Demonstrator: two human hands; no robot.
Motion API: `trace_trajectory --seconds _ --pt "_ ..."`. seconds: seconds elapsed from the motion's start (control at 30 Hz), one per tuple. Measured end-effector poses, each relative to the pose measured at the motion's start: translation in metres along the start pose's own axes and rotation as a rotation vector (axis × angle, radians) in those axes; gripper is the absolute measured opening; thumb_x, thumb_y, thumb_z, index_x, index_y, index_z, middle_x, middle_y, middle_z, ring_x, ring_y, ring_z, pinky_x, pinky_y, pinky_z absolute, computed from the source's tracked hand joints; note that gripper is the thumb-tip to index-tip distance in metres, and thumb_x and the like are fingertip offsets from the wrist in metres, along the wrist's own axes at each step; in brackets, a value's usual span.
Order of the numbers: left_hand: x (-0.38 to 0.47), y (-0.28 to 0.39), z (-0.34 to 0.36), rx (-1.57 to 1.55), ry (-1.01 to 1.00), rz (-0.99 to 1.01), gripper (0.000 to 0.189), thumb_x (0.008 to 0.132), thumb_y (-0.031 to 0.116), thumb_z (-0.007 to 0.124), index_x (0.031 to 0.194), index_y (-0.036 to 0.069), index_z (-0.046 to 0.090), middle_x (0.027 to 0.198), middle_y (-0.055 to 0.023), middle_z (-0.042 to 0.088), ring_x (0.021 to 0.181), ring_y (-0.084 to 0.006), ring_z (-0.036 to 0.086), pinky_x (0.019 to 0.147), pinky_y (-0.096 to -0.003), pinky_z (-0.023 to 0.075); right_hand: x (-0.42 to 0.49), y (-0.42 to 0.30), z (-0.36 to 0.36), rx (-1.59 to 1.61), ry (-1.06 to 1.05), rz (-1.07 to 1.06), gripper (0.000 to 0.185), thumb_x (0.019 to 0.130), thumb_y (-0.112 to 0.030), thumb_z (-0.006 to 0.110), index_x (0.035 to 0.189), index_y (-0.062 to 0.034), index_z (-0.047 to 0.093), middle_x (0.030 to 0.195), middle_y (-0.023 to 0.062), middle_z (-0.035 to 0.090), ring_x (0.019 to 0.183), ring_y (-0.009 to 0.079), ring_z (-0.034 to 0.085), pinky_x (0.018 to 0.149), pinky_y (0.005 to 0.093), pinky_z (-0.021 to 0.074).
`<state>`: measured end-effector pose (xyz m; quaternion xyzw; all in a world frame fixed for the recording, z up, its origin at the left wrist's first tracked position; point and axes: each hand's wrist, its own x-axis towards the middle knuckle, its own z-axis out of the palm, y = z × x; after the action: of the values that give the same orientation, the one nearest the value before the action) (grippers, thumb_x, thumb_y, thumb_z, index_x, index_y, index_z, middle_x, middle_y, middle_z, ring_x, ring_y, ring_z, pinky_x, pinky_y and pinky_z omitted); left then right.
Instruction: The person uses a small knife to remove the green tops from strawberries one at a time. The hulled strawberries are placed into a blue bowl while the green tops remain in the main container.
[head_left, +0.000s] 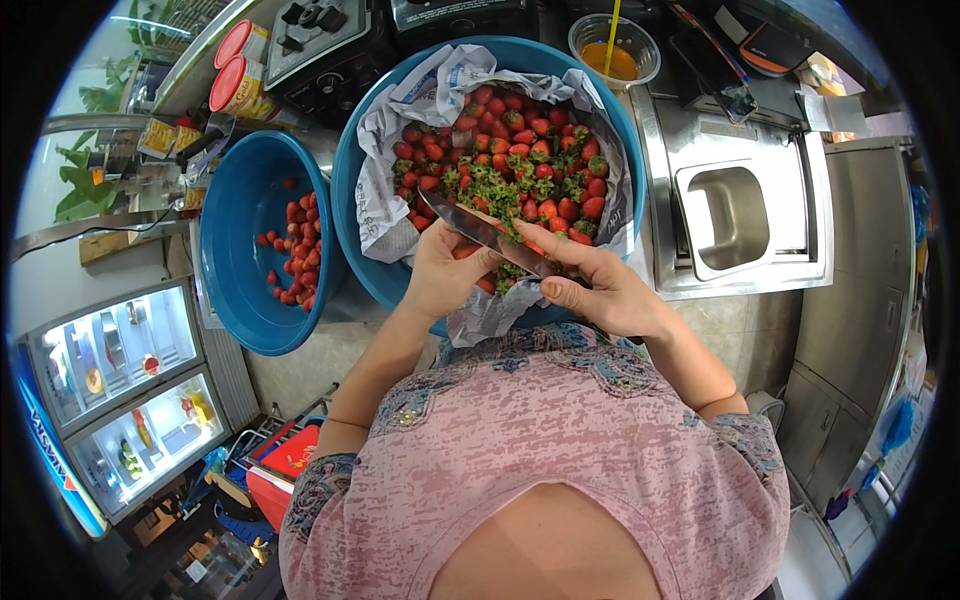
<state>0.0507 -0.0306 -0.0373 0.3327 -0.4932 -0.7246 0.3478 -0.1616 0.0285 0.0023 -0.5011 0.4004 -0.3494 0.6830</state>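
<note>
My right hand (611, 289) grips a knife (499, 238) whose broad metal blade slants up and left across my left hand; its handle is mostly hidden. Under the blade, my left hand (439, 274) has its thumb and fingers around a strawberry, of which only a bit of red shows. Both hands are over the near side of a large blue plastic basin (637, 176) lined with crumpled printed paper (379, 217). Many whole strawberries (525, 137) fill it, with cut green strawberry tops (491, 196) heaped in the middle.
A second blue basin (236, 247) at left holds strawberries without leaves (304, 251). Behind stand a black blender base (330, 82), red-lidded tins (236, 86) and a plastic cup (615, 52) with amber drink and yellow straw. Rightward are a steel sink with a metal pan (724, 217) and a phone (709, 71).
</note>
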Motion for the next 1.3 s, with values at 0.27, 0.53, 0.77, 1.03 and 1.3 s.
trace_trajectory --seconds 0.27,0.53,0.77,1.03,1.3 --pt "-0.004 0.003 0.014 0.085 0.023 -0.065 0.019 0.081 0.003 0.065 0.098 0.001 0.057 0.087 -0.0033 0.063 0.076 -0.0087 0.059 0.065 -0.022 0.0479 0.005 0.008 0.013 0.087 0.115 -0.082 0.046 0.086 -0.012 0.061 0.126 -0.0031 0.041 0.102 0.0071 0.058 0.093 0.0126 0.054 0.085 0.0274 0.0421" --pt "-0.006 0.007 0.017 0.156 0.012 -0.074 0.022 0.081 0.002 0.064 0.101 -0.001 0.055 0.089 -0.0047 0.063 0.078 -0.0107 0.06 0.067 -0.0238 0.0493 0.007 0.018 0.005 0.001 0.092 -0.144 0.037 0.085 -0.012 0.063 0.117 -0.002 0.047 0.099 0.0053 0.057 0.088 0.0093 0.052 0.077 0.025 0.0434" --pt "-0.002 0.007 0.011 -0.004 0.017 -0.03 0.024 0.082 0.003 0.065 0.103 -0.002 0.055 0.097 -0.0078 0.062 0.087 -0.0124 0.06 0.077 -0.0258 0.0497 0.008 0.015 0.008 0.065 0.125 -0.101 0.038 0.084 -0.013 0.065 0.116 -0.0018 0.048 0.087 0.0011 0.054 0.078 0.0072 0.05 0.072 0.023 0.042" --pt "0.0 -0.008 0.006 0.098 -0.013 -0.013 0.031 0.083 0.008 0.065 0.108 0.002 0.047 0.101 -0.0078 0.059 0.089 -0.0133 0.058 0.063 -0.0208 0.0473 0.013 0.016 -0.001 0.324 0.207 0.098 0.049 0.091 -0.019 0.056 0.134 -0.0057 0.037 0.084 0.0023 0.058 0.061 0.0036 0.047 0.053 0.0183 0.0398" --pt "0.011 -0.009 -0.012 -0.817 -0.15 -0.267 0.031 0.092 0.02 0.053 0.119 0.009 0.043 0.109 -0.0112 0.048 0.098 -0.0209 0.057 0.052 -0.0159 0.0404 0.007 0.02 -0.03 0.389 0.301 0.159 0.055 0.096 -0.026 0.045 0.142 -0.005 0.023 0.083 0.0086 0.056 0.053 0.0059 0.046 0.042 0.0176 0.0382"
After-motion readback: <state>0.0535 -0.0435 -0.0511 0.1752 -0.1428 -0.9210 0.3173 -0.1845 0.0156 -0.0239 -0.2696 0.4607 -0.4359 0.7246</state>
